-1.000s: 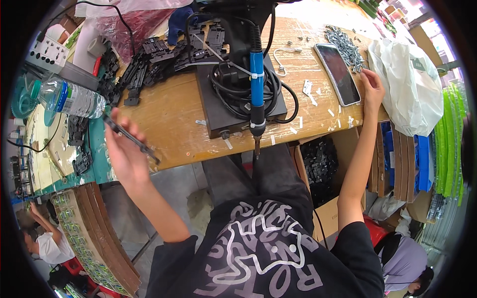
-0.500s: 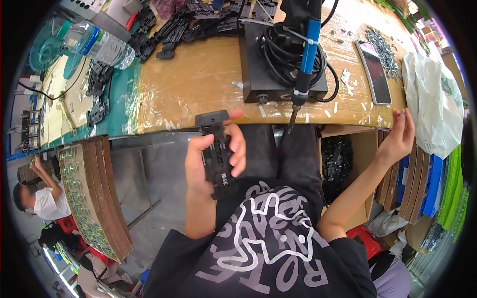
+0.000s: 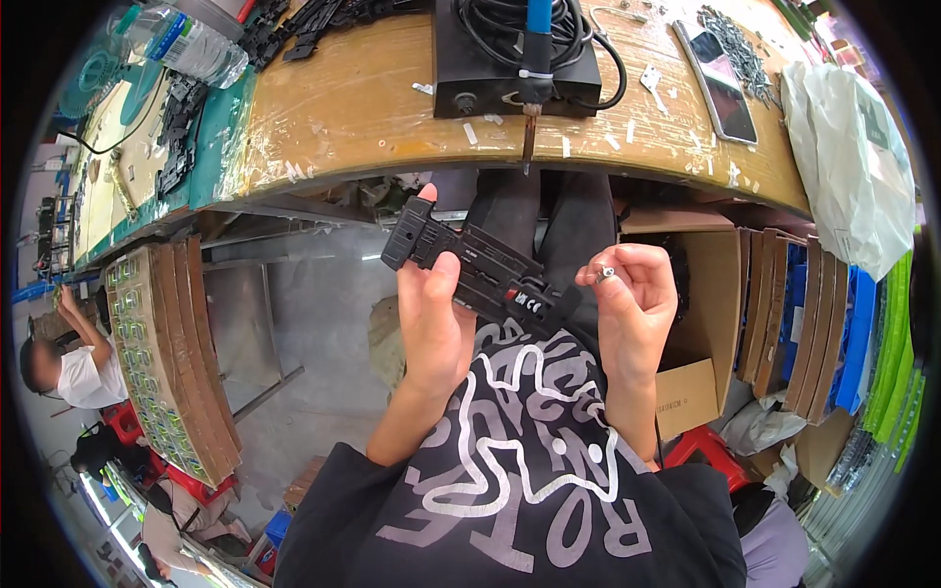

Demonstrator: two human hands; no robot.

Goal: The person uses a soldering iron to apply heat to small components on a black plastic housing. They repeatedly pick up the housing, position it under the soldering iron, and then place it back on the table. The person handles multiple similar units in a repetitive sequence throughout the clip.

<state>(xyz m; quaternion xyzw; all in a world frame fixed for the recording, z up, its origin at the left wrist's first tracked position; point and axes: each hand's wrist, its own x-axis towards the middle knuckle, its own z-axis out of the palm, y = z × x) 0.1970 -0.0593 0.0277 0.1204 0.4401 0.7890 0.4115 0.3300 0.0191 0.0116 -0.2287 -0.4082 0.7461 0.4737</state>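
Note:
My left hand [image 3: 433,312] grips a long black plastic housing [image 3: 480,263] with small printed marks, its thumb on top. The housing slants down to the right above my lap. Close to its right end, my right hand [image 3: 642,306] pinches a small silver metal piece [image 3: 605,274] between thumb and fingertips; it is too small to tell its kind. The metal piece appears apart from the housing. Beyond the hands, a tool with a blue handle and metal tip [image 3: 530,122] points down over the table's edge, in front of a black box [image 3: 461,78] with coiled cable.
A phone [image 3: 720,83] lies on the wooden table [image 3: 343,108] beside a pile of small metal pieces [image 3: 737,49]. A white plastic bag [image 3: 848,167] hangs over the right edge. At the left are a water bottle [image 3: 186,44] and black plastic parts [image 3: 181,127]. A cardboard box [image 3: 711,284] stands below.
My right hand has come from the table's right edge inward to the housing, with a small metal piece in its fingers. My left hand has tilted the housing from upright to slanting. The view has shifted downward.

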